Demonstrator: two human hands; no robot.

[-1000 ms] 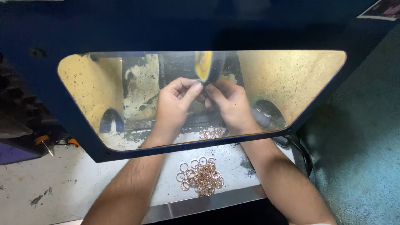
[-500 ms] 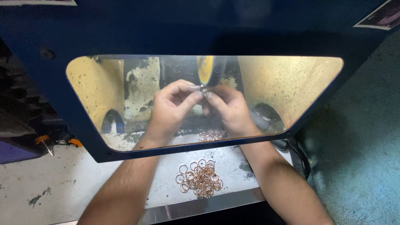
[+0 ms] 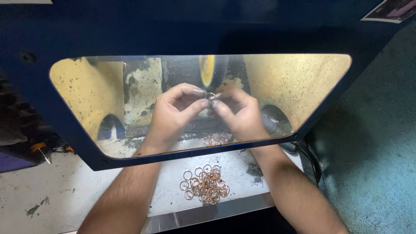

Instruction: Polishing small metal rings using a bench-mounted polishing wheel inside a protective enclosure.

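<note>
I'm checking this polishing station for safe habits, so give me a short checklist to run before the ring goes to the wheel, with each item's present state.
1. Ring pinched by both hands, left hand and right hand: ok.
2. Hands behind the clear shield: ok.
3. Ring apart from the yellow wheel: ok, it sits just below it.
4. Wheel spinning: cannot tell.
5. Finger protection: not ok, both hands bare.
6. Loose rings out of the hands' way, piled on the bench: ok.

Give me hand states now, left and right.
Left hand: fingers closed, pinching the small metal ring.
Right hand: fingers closed on the same ring, by the yellow wheel.
</note>
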